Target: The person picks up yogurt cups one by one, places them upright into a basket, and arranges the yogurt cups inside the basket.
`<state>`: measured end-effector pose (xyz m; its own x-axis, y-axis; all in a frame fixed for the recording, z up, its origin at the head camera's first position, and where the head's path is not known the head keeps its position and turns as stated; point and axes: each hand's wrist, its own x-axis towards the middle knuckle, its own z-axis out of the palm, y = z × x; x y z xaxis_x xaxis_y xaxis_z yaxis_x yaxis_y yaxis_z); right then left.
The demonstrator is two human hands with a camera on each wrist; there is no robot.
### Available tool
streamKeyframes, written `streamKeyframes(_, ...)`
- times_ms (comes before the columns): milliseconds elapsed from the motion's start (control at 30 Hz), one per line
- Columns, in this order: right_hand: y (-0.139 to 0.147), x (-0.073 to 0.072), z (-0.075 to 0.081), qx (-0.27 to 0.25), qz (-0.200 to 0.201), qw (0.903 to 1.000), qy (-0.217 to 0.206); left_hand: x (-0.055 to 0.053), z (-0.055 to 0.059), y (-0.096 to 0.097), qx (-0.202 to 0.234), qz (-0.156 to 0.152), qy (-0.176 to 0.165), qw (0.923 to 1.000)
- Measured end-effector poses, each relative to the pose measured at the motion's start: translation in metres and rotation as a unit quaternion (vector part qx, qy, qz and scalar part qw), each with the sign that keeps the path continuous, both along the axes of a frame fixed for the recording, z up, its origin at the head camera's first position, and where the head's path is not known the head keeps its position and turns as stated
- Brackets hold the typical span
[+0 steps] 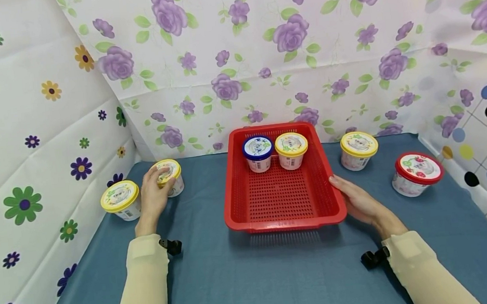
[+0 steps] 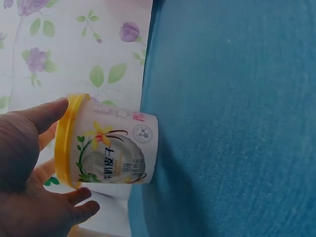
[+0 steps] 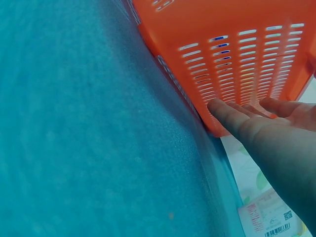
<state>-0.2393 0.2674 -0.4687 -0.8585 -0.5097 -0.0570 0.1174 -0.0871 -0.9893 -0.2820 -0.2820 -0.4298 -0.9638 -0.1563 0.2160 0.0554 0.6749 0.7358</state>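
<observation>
In the head view my left hand (image 1: 153, 193) holds a yellow-lidded tub (image 2: 116, 143) by its lid, thumb and fingers on opposite sides. This tub stands on the cloth at the left, with vanilla flowers printed on its side. My right hand (image 1: 356, 199) grips the right side of a red perforated basket (image 1: 281, 225). Its thumb lies at the rim and its fingers (image 3: 232, 118) lie along the slotted outer wall. Inside the basket, at the back, a blue-lidded tub (image 1: 258, 154) stands beside another yellow-lidded tub (image 1: 291, 151).
Left of my left hand stands a yellow-lidded tub (image 1: 121, 200). Beyond the basket to the right are a yellow-lidded tub (image 1: 358, 150) and a red-lidded tub (image 1: 416, 173). A blue cloth (image 1: 255, 281) covers the table, and flowered sheets (image 1: 202, 78) hang behind and beside it.
</observation>
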Motion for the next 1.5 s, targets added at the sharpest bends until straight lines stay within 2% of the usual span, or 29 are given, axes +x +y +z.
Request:
streamKeyframes(167,0.000,0.000,0.000,-0.005,0.005,1.0000,0.002,-0.001,-0.004,-0.001,0.005,0.002,-0.009,0.9999)
streamKeyframes(500,0.000,0.000,-0.001,-0.001,0.000,1.0000,0.002,-0.005,-0.013,-0.003,0.002,0.013,-0.001,0.9999)
streamKeyframes(1133,0.000,0.000,-0.001,-0.002,-0.003,1.0000,-0.003,-0.007,-0.018,-0.006,0.010,0.017,0.002,0.9998)
streamKeyframes(1500,-0.001,0.000,-0.001,-0.001,-0.003,1.0000,0.001,-0.007,-0.021,-0.003,0.011,0.035,0.033,0.9988)
